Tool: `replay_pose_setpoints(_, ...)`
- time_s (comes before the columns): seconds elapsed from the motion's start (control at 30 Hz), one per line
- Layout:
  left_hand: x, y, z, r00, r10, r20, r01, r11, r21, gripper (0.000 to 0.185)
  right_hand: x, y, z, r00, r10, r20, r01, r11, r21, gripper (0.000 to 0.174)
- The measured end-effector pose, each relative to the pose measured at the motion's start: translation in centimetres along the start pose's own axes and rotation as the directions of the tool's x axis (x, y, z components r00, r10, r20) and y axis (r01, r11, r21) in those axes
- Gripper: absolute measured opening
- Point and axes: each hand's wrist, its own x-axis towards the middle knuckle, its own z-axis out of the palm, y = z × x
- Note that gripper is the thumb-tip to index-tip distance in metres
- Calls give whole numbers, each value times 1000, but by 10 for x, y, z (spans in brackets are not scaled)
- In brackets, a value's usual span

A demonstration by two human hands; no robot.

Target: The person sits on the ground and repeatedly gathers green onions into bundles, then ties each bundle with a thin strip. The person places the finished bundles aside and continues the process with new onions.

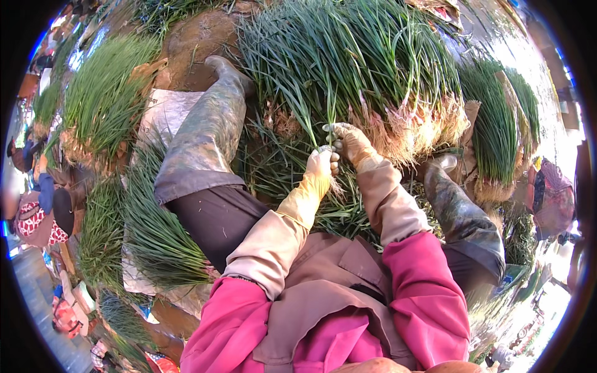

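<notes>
My left hand (320, 163), in a yellowish glove, grips a thin green allium stalk (305, 119), which looks like green garlic. Pale stringy roots (336, 187) hang below the fingers. Beside it, nearly touching, my right hand (349, 139), gloved too, has thumb and fingers closed on another upright green stalk (331, 105). Whether the two stalks belong to one plant is hidden by the fingers. Just beyond both hands lies a large heap of green allium plants (345, 56), with roots (419, 126) towards me. Loose cut leaves (284, 163) cover the ground under my hands.
My boots (205, 126) stand either side of the leaf litter. More bundles lie at left (107, 88), by my left thigh (163, 224) and at right (494, 121). A printed sack (168, 109) is spread at left. Another person (42, 214) sits at far left.
</notes>
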Motion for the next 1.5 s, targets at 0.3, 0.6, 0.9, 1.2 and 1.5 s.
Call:
replay_pose_setpoints(0.3,7,-4,-9,992,58,110,-59,998,11,15,12,25,-5,999,12,-41,-5,983,182,12)
replay_pose_setpoints(0.6,12,-17,-2,959,270,-84,-238,932,273,15,-26,-22,-11,992,-129,-5,38,334,-942,24)
replay_pose_setpoints(0.9,27,-29,-17,946,320,-55,-262,851,455,22,-30,-20,35,960,-89,266,281,326,-903,24)
replay_pose_setpoints(1.2,22,-19,-14,961,268,-61,-97,538,837,16,-25,-3,22,780,-524,342,408,12,-913,17)
replay_pose_setpoints(1.5,9,-4,-12,995,-26,-92,30,999,45,15,-3,7,-56,786,-570,239,-54,-449,-892,19)
